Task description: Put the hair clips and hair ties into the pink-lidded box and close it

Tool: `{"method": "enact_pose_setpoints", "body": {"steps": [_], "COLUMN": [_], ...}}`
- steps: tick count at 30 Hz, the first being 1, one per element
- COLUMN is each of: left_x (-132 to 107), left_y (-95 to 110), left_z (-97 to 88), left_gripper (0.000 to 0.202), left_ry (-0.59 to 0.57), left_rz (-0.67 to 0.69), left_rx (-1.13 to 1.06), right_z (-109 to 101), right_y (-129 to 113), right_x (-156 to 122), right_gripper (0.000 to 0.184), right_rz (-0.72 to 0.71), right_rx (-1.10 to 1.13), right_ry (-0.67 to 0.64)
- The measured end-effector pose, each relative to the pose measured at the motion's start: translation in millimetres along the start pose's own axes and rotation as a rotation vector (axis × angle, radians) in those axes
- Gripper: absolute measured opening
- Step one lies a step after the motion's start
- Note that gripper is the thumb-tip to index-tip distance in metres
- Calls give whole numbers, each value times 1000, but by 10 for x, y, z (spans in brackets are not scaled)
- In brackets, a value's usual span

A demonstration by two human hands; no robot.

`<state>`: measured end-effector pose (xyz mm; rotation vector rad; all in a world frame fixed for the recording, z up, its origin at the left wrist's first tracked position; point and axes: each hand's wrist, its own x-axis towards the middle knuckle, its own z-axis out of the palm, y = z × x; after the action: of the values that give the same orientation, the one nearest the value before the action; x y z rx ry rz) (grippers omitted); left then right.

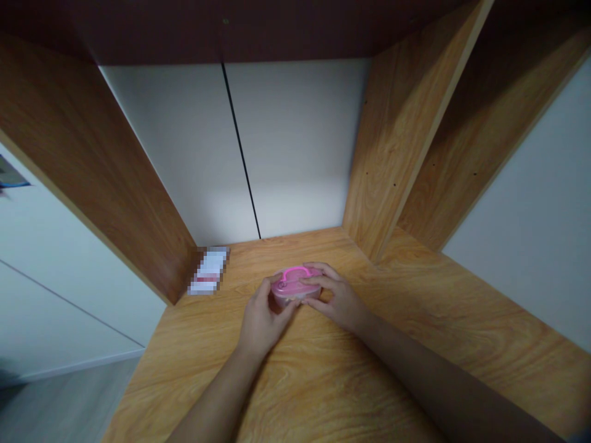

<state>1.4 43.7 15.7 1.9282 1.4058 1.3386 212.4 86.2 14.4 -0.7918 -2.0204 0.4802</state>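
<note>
The pink-lidded container [292, 288] sits on the wood-grain tabletop [286, 384], near the middle of its width and well short of the white back panel [300, 147], and both hands close in on it from either side. The left hand [263, 317] grips its left side, thumb along the near edge and the fingers curling behind the rim, where their tips are mostly hidden. The right hand [341, 298] clasps the other side, with fingers spread over the lid and toward its far edge and the thumb at the near side; how hard either hand presses, I cannot tell. Between them the bright pink handle [295, 271] arches over the lid, its right end partly masked by fingers. The lower wall looks see-through, but what lies inside is too small and blurred to name, and whether the lid is fully seated cannot be made out. Both forearms run out of the picture at the bottom. Against the left wooden side board [106, 166], a flat white item [209, 271] with a reddish band is pixelated beyond reading. At the left edge, a dark, blue-edged object [12, 173] is cut off, and shadow swallows the dark overhead panel [221, 34].
</note>
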Motion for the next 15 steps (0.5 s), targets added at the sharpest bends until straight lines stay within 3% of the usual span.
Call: {"method": "enact_pose_setpoints", "body": {"steps": [15], "left_x": [30], "left_y": [-11], "left_z": [-12], "left_gripper": [49], "left_ry": [-15], "left_rz": [-18], "left_rx": [25], "right_z": [29], "right_y": [159], "right_x": [36], "right_gripper": [35], "right_rz": [-103], "right_rx": [-5], "right_ry": [43]}}
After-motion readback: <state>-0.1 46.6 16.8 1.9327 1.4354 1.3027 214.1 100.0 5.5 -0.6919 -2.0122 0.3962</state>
